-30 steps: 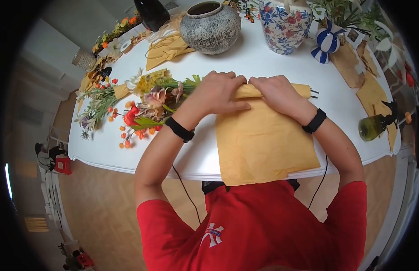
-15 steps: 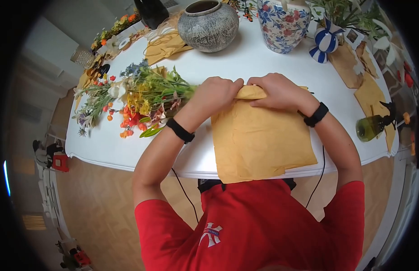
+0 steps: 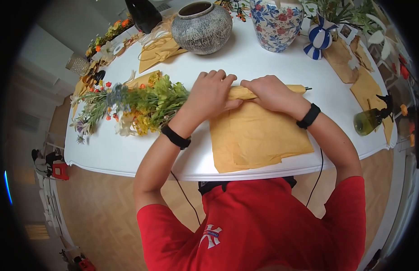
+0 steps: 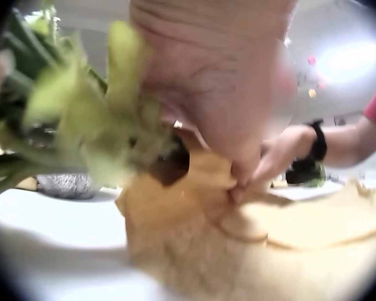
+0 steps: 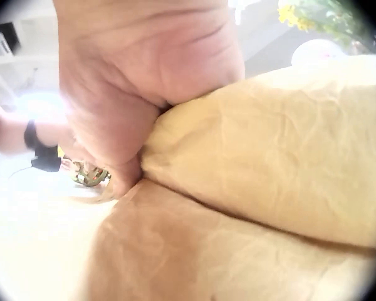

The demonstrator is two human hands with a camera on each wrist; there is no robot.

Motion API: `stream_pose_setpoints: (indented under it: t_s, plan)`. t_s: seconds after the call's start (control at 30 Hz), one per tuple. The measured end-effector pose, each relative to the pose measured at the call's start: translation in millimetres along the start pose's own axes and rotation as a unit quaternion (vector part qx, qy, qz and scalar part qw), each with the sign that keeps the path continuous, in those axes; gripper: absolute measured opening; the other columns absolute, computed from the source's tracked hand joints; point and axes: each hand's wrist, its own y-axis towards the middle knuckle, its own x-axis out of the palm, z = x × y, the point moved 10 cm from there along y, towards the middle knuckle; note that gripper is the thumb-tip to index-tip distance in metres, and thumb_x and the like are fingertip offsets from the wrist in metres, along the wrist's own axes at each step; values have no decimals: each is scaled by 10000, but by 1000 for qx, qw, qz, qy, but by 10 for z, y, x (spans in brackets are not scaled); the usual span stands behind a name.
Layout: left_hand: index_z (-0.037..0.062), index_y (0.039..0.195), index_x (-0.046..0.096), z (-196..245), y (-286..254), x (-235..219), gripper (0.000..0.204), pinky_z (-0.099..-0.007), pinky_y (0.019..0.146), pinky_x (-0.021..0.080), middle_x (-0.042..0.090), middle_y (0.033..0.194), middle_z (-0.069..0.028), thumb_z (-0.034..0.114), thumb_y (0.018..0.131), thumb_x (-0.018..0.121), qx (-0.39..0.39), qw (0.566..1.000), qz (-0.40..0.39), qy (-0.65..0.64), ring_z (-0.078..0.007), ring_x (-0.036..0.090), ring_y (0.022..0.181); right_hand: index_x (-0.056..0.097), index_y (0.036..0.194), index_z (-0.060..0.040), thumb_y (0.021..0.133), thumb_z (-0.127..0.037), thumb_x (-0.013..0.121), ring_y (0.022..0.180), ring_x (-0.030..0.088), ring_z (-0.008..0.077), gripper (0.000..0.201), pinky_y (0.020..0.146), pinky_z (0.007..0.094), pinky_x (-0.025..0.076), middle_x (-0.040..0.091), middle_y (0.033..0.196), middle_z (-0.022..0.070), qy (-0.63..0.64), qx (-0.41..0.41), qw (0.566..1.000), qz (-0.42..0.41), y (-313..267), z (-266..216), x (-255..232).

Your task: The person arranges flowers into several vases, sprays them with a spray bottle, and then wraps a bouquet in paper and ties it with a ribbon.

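Observation:
A sheet of tan kraft paper [image 3: 261, 135] lies in front of the person, its far edge rolled round the stems of a bouquet [image 3: 155, 101]. Green leaves, yellow, white and blue-grey blooms spread out from the roll's left end. My left hand [image 3: 211, 95] grips the roll near the flowers, thumb on the near side. Close beside it, my right hand [image 3: 275, 95] holds the roll [image 5: 282, 138], its palm over the paper. Dark stem ends [image 3: 308, 88] poke out at the right. Inside the paper the stems are hidden.
Behind stand a grey mottled pot [image 3: 202, 29], a floral vase [image 3: 277, 25] and a blue-and-white striped vase [image 3: 319, 38]. A green spray bottle [image 3: 371, 119] is at the right, near paper pieces [image 3: 368, 92]. More flowers [image 3: 89, 106] lie left on the white table [image 3: 141, 156].
The bouquet has turned about its stems: red and orange blooms gave way to green leaves and blue-grey flowers. Both hands stay on the roll, and the sheet's near edge has drawn back from the person.

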Motion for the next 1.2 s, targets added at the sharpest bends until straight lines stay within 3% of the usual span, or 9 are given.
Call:
stream_pose_setpoints:
  t_s: [0.1,0.17,0.3,0.6,0.8,0.9,1.0,1.1,1.2]
  plan:
    - [51,1113,700,-207,76,174,447,-446,848,531,722,979,-166,370,811,785,-59,977,-178,-101,-353,688,920,619,1177,-85,875,-203,726,881,709,341,341,768,459,546,723,925,115,-56,-32,994,90,-64,-141,-129]
    - [59,1110,710,-250,38,388,410,-435,873,536,741,1021,-174,311,793,778,-103,921,-322,-192,-368,694,966,621,1170,-94,853,-189,736,866,710,333,350,752,446,547,719,913,110,-60,-31,992,111,-80,-174,-184]
    - [74,1132,688,-103,12,357,369,-481,827,544,733,958,-187,266,822,746,-61,951,-255,-163,-389,699,886,643,1150,-106,848,-198,751,868,712,336,334,764,455,545,729,937,106,21,-34,993,107,-124,-160,-265]
    - [99,1100,602,287,-270,282,266,-340,638,536,628,849,-72,166,852,672,31,991,-66,109,-269,673,707,699,1083,-112,852,-427,782,967,690,367,399,851,472,533,741,969,151,162,37,968,-187,-25,12,156]
    - [84,1128,644,150,-257,143,394,-386,683,524,646,871,-93,355,862,748,31,999,4,21,-289,658,725,674,1011,-83,876,-356,748,863,707,373,313,761,469,548,737,931,148,31,29,998,-53,-15,-70,76]
    - [81,1133,685,-41,-124,101,483,-434,773,529,709,931,-133,432,820,795,-25,996,-84,-14,-331,687,843,639,1026,-80,869,-214,706,788,705,365,217,690,463,543,718,875,129,-4,-11,995,95,-46,-136,-20]
    - [84,1123,707,-299,-99,375,462,-453,839,529,743,984,-159,405,803,798,-135,940,-268,-162,-369,693,941,608,1060,-85,847,-101,662,759,699,354,220,660,458,538,698,842,102,-53,-20,986,157,-31,-203,-105]
    - [95,1127,708,-381,2,391,402,-458,853,527,746,973,-167,353,826,777,-130,934,-299,-148,-378,693,955,599,1094,-92,825,-106,711,773,701,346,292,683,453,543,690,838,94,-72,-7,981,177,53,-150,-126]
    - [92,1079,710,-416,54,362,347,-465,820,532,734,920,-189,328,833,772,-93,963,-197,-161,-392,690,903,618,1106,-98,793,-122,765,825,707,343,347,720,460,544,706,858,96,-24,-27,982,184,92,-130,-278]
